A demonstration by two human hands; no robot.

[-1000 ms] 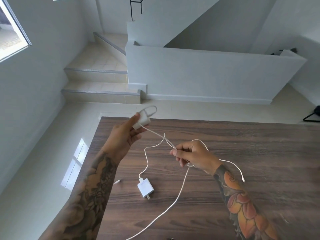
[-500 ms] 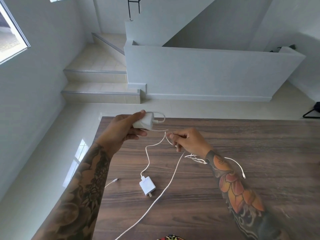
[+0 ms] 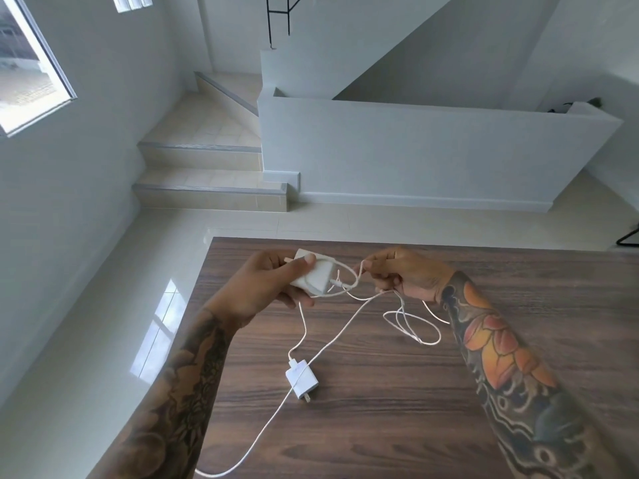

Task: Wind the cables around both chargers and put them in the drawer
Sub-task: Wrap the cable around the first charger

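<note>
A: While left hand (image 3: 266, 288) grips one charger (image 3: 313, 276) above the table (image 3: 484, 392), what's the right hand (image 3: 403, 274) doing?
B: Pinching its cable (image 3: 358, 271). Second charger (image 3: 301, 376) lies at 6 o'clock.

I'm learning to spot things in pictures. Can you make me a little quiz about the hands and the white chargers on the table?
1. True or false: both chargers lie on the table.
2. Which hand holds a charger? A) left B) right C) neither
3. Fill in: the right hand pinches a white ____.

Key:
1. False. One charger on the table lies flat; the held charger is up in the air.
2. A, the left hand.
3. Cable, which loops beside the held charger.
</note>
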